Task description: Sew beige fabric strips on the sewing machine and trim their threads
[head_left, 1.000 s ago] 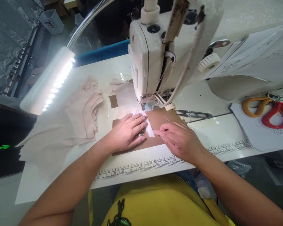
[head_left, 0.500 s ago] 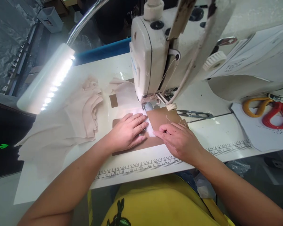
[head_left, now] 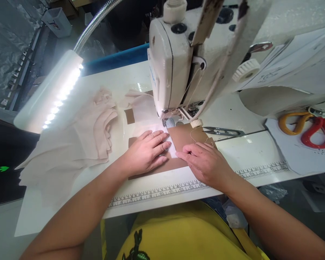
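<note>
In the head view, my left hand [head_left: 149,151] lies flat, fingers stretched out, on white fabric [head_left: 172,146] just in front of the sewing machine [head_left: 165,72]. My right hand [head_left: 202,159] is closed, thumb and forefinger pinched at the lower left edge of a brown piece [head_left: 186,135]. That piece lies partly over the white fabric; whether it is card or cloth I cannot tell. Another brown strip [head_left: 151,172] shows beneath my left hand. The presser foot [head_left: 182,116] stands just behind the brown piece. A loose thread trails across it.
Pale fabric pieces [head_left: 94,133] are heaped on the left under a lit lamp [head_left: 61,97]. Black thread snips [head_left: 224,131] lie right of the brown piece. Scissors with red and yellow handles [head_left: 318,133] rest on paper. A ruler scale [head_left: 162,195] runs along the table's front edge.
Both hands and the fabric hold nearly the same places. The whole view has shifted very slightly.
</note>
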